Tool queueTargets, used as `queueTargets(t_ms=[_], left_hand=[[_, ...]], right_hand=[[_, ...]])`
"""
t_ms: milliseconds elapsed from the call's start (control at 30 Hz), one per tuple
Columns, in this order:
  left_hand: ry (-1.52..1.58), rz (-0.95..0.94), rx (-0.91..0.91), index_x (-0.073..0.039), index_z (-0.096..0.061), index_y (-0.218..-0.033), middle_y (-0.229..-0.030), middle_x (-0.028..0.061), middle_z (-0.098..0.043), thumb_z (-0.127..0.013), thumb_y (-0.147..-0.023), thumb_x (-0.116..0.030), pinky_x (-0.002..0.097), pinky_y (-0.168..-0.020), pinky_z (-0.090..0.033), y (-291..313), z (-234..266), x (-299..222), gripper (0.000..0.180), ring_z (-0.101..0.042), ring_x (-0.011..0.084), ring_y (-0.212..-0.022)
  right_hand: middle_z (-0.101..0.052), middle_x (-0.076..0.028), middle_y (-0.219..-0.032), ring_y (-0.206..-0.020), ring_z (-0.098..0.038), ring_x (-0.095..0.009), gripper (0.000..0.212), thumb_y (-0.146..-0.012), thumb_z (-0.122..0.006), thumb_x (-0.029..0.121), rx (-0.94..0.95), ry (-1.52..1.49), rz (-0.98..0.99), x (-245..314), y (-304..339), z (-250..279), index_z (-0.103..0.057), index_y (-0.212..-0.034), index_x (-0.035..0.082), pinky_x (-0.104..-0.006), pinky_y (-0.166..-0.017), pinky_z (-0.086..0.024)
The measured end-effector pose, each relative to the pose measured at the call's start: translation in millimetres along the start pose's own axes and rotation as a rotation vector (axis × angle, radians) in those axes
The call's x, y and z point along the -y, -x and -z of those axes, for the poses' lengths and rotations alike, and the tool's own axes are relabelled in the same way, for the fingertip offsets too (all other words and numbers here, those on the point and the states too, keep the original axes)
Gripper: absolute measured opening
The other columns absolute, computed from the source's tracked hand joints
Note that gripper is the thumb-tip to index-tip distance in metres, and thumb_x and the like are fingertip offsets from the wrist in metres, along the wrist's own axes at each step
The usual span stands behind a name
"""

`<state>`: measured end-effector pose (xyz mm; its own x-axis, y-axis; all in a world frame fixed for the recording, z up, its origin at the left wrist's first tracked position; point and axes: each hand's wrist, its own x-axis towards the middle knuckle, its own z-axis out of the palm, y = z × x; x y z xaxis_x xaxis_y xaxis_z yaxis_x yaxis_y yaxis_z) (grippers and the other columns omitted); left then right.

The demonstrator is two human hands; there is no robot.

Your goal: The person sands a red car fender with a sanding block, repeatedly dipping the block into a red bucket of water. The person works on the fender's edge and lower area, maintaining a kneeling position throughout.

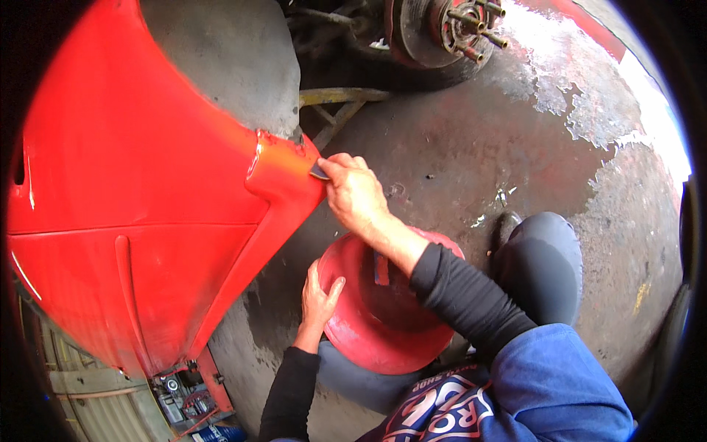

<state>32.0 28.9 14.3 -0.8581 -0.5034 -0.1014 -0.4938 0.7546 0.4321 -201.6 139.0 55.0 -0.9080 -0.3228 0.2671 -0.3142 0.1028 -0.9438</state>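
Note:
A red car body panel (140,177) fills the left side. My right hand (357,193) is at its lower corner, pinching a small dark grey piece of sandpaper (319,172) against the edge. Next to it, the corner (283,158) has an orange, shiny patch with dark, chipped spots along the top. My left hand (317,303) grips the left rim of a round red bucket (353,339), its thumb over the edge. The bucket is in front of my body, and my right forearm crosses above it. Inside lies a small red and blue strip (381,269).
A bare wheel hub with studs (460,33) stands at the top, beside a yellowish metal stand (342,96). The worn concrete floor (471,147) has peeling paint. My bent knee (541,258) is at the right. Mechanical parts (184,398) sit at the lower left.

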Motion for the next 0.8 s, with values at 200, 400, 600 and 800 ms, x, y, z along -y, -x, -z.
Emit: queueTargets(t_ms=[200,400,600,800], left_hand=[[-0.006,0.012,-0.012,-0.001,-0.040,-0.137,-0.128,0.0264,-0.055,-0.074,-0.083,-0.030,0.0458,-0.097,-0.046,3,2,-4,0.070,-0.056,0.0429,-0.115],[0.008,0.038,-0.018,-0.002,-0.041,-0.137,-0.128,0.0261,-0.056,-0.075,-0.083,-0.029,0.0450,-0.097,-0.046,5,1,-5,0.070,-0.056,0.0419,-0.116],[0.004,0.027,-0.019,-0.002,-0.041,-0.138,-0.129,0.0265,-0.055,-0.076,-0.081,-0.031,0.0454,-0.098,-0.046,3,0,0,0.072,-0.056,0.0425,-0.117],[0.007,0.004,-0.006,-0.002,-0.042,-0.137,-0.129,0.0240,-0.056,-0.074,-0.083,-0.026,0.0444,-0.098,-0.046,3,1,0,0.068,-0.057,0.0388,-0.117]], right_hand=[[-0.061,-0.014,-0.117,-0.105,-0.057,-0.034,0.041,-0.082,-0.055,0.000,0.102,-0.070,0.084,-6,-8,11,-0.062,-0.122,0.005,-0.0411,-0.094,-0.047],[-0.061,-0.013,-0.117,-0.106,-0.056,-0.033,0.036,-0.084,-0.054,0.001,-0.022,-0.178,0.057,-1,-22,14,-0.065,-0.118,0.005,-0.0410,-0.093,-0.047],[-0.061,-0.012,-0.113,-0.104,-0.054,-0.034,0.035,-0.082,-0.056,0.003,-0.025,-0.159,0.154,22,-26,4,-0.066,-0.115,0.006,-0.0413,-0.092,-0.047],[-0.060,-0.015,-0.104,-0.097,-0.053,-0.035,0.027,-0.080,-0.054,0.004,-0.018,-0.128,0.186,36,-37,12,-0.068,-0.104,0.003,-0.0444,-0.085,-0.048]])
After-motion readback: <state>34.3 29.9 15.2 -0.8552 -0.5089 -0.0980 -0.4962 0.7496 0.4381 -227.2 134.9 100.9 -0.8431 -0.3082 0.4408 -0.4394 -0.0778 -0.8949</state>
